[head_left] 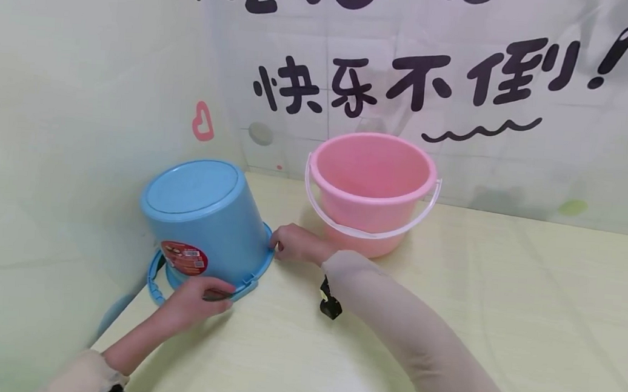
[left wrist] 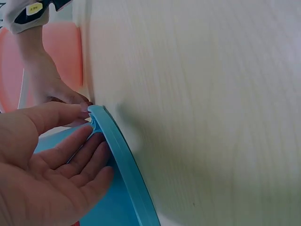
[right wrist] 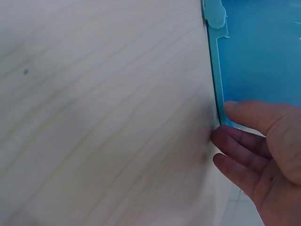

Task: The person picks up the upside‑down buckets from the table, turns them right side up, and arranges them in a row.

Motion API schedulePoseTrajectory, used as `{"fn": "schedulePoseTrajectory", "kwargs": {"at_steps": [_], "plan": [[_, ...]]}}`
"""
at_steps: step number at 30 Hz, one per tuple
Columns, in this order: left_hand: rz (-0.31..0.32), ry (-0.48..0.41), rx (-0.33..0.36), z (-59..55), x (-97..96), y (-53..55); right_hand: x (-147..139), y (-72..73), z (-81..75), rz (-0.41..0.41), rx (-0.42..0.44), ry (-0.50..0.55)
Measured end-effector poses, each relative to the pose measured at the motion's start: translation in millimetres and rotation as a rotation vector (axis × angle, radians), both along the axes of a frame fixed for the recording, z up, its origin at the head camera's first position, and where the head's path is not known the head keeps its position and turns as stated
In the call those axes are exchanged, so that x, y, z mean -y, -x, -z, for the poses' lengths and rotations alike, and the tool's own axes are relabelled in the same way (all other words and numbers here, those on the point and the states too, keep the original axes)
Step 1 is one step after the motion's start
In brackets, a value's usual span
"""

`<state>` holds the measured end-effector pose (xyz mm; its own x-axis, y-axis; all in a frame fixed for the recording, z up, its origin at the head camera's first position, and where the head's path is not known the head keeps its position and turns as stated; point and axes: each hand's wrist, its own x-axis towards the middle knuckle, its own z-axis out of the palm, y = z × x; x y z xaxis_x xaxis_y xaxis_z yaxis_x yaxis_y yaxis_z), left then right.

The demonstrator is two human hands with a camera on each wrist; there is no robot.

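A blue bucket (head_left: 207, 231) is upside down at the left of the table, its base facing up and a red label on its side. At its near rim is my left hand (head_left: 197, 300), thumb and fingers pinching the edge by the handle; the left wrist view shows this hand (left wrist: 61, 160) close along the blue rim (left wrist: 124, 157). My right hand (head_left: 300, 243) pinches the rim's right side. In the right wrist view, the thumb of that hand (right wrist: 277, 141) lies on the bucket wall (right wrist: 263, 61) and its fingertips are at the rim's edge.
A pink bucket (head_left: 369, 218) with a white handle (head_left: 363, 233) stands upright behind my right hand. Walls with dark lettering (head_left: 420, 82) rise behind and to the left of the pale wooden table (head_left: 503, 306). The blue bucket is close to the left wall.
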<state>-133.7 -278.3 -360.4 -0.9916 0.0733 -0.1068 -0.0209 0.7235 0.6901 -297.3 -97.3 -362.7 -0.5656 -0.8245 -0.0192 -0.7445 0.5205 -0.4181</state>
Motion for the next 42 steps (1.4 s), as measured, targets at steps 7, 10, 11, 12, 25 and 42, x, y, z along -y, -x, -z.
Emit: {"fn": "schedulePoseTrajectory", "kwargs": {"at_steps": [7, 10, 11, 12, 25, 42], "plan": [[0.029, 0.215, -0.052, -0.6, -6.2, 0.8, 0.1, 3.5, 1.5, -0.011, -0.031, 0.028], [0.077, 0.352, -0.108, -1.9, -9.7, 1.7, 3.5, 4.1, 3.0, -0.009, -0.072, 0.003], [0.094, 0.408, -0.126, -2.8, -10.9, 1.2, 4.9, 3.3, 3.1, -0.017, -0.101, -0.004], [0.109, 0.466, -0.143, -3.6, -11.9, 0.7, 6.6, 2.3, 3.2, -0.026, -0.136, -0.015], [0.179, 0.841, -0.235, -3.7, -21.2, -1.1, 16.0, -3.8, 5.3, -0.040, -0.297, -0.090], [0.216, 0.721, -0.261, -13.6, -13.6, 2.4, 4.6, -2.8, 2.2, -0.034, -0.200, -0.039]]}}
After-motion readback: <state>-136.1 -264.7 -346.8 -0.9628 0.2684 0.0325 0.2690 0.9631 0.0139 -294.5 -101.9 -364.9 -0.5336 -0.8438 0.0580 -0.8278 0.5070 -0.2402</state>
